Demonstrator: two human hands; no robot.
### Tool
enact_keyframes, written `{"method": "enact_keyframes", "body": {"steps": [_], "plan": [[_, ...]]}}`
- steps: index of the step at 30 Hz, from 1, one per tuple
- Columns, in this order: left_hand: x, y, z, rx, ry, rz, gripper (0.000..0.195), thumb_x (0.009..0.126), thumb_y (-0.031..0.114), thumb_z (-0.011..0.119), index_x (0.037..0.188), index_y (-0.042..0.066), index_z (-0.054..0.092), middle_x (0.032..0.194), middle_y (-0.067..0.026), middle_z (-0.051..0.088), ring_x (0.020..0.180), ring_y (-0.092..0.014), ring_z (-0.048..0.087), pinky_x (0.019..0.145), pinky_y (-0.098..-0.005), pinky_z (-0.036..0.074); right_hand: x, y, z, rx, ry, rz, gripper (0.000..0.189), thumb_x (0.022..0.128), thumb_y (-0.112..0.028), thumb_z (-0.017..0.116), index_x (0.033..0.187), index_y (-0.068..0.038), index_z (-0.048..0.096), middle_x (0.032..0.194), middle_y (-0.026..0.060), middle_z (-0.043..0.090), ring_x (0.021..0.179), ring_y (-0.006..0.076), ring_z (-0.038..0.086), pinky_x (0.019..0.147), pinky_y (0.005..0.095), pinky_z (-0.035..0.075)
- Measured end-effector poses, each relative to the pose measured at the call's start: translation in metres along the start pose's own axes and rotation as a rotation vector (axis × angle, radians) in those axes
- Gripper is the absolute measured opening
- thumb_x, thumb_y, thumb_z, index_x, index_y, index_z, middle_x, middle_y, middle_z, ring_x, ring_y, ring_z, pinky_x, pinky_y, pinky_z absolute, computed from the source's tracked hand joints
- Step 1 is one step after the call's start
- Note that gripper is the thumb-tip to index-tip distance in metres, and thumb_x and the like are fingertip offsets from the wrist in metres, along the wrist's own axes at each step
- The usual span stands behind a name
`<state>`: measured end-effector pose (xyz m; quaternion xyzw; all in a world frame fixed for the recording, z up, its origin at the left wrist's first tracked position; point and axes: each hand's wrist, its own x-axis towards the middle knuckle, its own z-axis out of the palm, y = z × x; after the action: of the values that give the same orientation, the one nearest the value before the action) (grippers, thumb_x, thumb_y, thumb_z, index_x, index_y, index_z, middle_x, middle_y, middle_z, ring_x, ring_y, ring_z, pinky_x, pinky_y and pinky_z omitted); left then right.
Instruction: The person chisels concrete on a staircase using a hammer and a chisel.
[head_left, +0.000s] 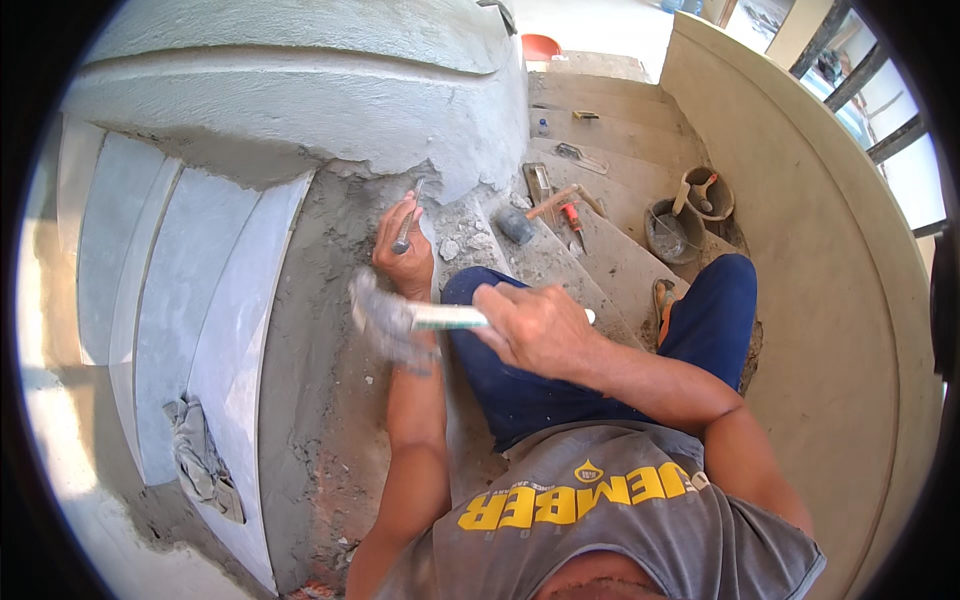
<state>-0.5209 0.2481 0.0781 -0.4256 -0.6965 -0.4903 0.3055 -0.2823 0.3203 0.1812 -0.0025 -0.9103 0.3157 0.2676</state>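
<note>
My left hand (405, 244) grips a metal chisel (409, 221), its tip against the broken lower edge of the white plastered wall (300, 105). In my right hand (534, 326) is a claw hammer (450, 316) with a pale handle. The hammer's head is blurred and hangs over my left wrist, apart from the chisel's end. Chipped plaster rubble (465, 236) lies on the step just right of the chisel. Beneath my left arm runs a band of rough grey mortar (315, 300).
On the steps at right lie a rubber mallet (516, 225), a red-handled screwdriver (573, 217) and a float (537, 184). Two dirty buckets (671, 232) stand near the curved side wall (817, 225). A grey rag (201, 457) drapes over the tiled steps (217, 315) at left.
</note>
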Motion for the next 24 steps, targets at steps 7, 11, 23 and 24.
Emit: {"method": "enact_keyframes", "body": {"steps": [7,11,23,24], "plan": [[0.002,-0.010,0.002,-0.031,0.000,0.044,0.018,0.084,-0.007,0.070,0.100,0.001,0.072,0.100,-0.0132,0.074,0.096,-0.027,0.072,0.081,-0.0351,0.058,0.010,0.033,0.022,-0.129,-0.135,0.218,0.024,0.092,-0.023,0.066,0.091,-0.005,0.049,0.070,0.0168,0.062,0.056,0.0383,0.063,0.048,0.0480,0.049],[0.004,-0.001,-0.003,0.018,0.014,-0.003,0.007,0.091,0.004,0.070,0.097,0.001,0.071,0.098,-0.0127,0.075,0.091,-0.027,0.072,0.078,-0.0362,0.058,0.007,-0.019,0.003,0.107,0.054,-0.079,0.021,0.087,-0.017,0.067,0.088,-0.005,0.049,0.066,0.0141,0.055,0.054,0.0334,0.063,0.046,0.0439,0.050],[0.004,-0.003,-0.001,-0.029,-0.008,-0.069,0.018,0.083,-0.005,0.073,0.099,0.003,0.073,0.098,-0.0131,0.075,0.092,-0.027,0.073,0.079,-0.0350,0.057,0.016,-0.017,-0.008,0.075,0.129,-0.220,0.026,0.085,-0.018,0.073,0.080,-0.007,0.049,0.063,0.0096,0.052,0.050,0.0300,0.058,0.044,0.0426,0.047],[0.010,-0.001,0.000,-0.022,-0.006,-0.062,0.017,0.084,-0.004,0.072,0.099,0.003,0.072,0.098,-0.0127,0.075,0.090,-0.027,0.073,0.077,-0.0351,0.057,0.017,-0.002,0.000,0.049,0.175,-0.318,0.018,0.088,-0.017,0.066,0.084,-0.008,0.051,0.061,0.0053,0.048,0.048,0.0250,0.059,0.041,0.0407,0.048]]}}
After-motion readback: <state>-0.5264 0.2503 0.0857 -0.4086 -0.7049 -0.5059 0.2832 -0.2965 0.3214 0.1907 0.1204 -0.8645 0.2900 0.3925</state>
